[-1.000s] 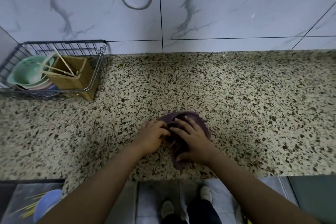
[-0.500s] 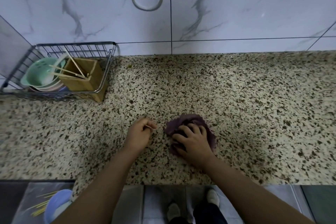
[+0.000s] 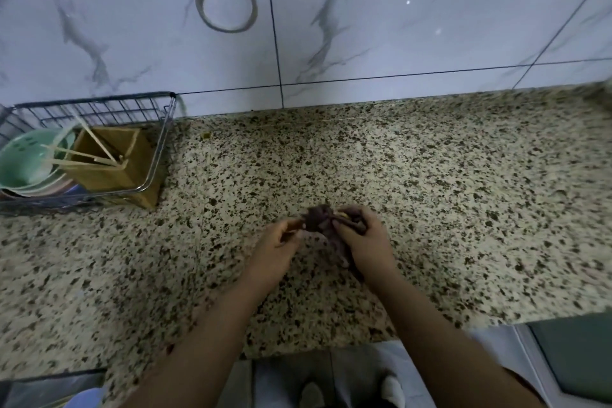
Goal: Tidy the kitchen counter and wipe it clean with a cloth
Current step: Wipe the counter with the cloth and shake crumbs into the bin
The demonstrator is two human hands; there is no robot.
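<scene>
A: What have the hands got hold of?
B: Both hold the crumpled dark purple cloth [image 3: 323,223] over the speckled granite counter [image 3: 430,195]. The right hand [image 3: 362,238] curls round it; the left hand [image 3: 276,250] pinches its left edge.
A: And further off?
B: At ten o'clock, a wire dish rack [image 3: 159,142] holding a wooden utensil box [image 3: 112,159] and green bowls [image 3: 23,166].

A speckled granite counter [image 3: 430,202] runs across the view, butting against the marble-tiled wall at twelve o'clock; at ten o'clock a wire dish rack [image 3: 155,156] sits on it, touching that wall; a small yellowish crumb [image 3: 206,135] lies just beside the rack, near the wall; the counter's front edge falls at six o'clock
</scene>
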